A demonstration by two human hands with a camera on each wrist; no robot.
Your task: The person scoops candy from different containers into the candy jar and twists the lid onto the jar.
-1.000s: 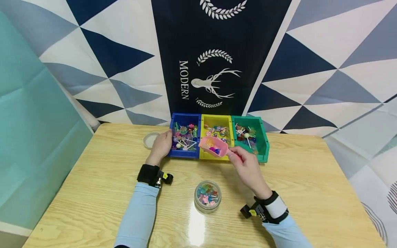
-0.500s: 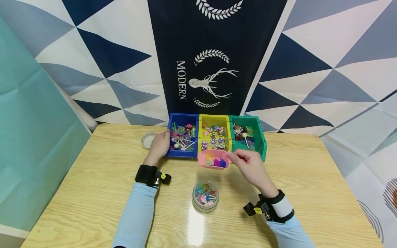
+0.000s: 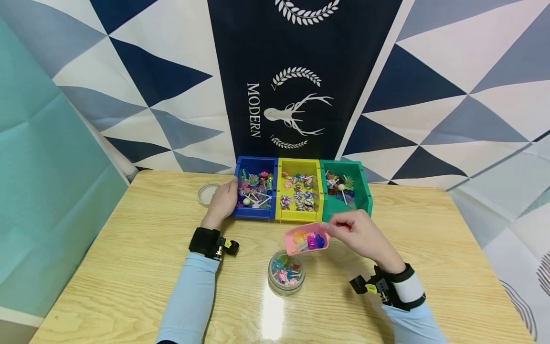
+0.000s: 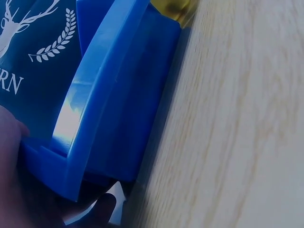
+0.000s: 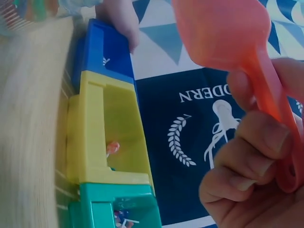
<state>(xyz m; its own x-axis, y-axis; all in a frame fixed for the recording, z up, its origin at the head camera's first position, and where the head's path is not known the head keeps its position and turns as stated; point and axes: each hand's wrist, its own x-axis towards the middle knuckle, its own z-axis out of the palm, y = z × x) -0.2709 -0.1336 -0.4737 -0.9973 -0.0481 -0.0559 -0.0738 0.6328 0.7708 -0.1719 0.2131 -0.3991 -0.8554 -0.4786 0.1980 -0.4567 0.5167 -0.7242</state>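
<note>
The scoop point(image 5: 223, 35) neared the jar point(image 3: 285, 290); only the right wrist view shows right fingers point(image 5: 259, 133) curled round its handle point(image 5: 270, 92).

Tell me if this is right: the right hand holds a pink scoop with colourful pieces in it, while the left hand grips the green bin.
The bin's colour is wrong: the left hand grips the blue bin, as the head view shows. The right hand does hold a pink scoop with colourful pieces in it.
</note>
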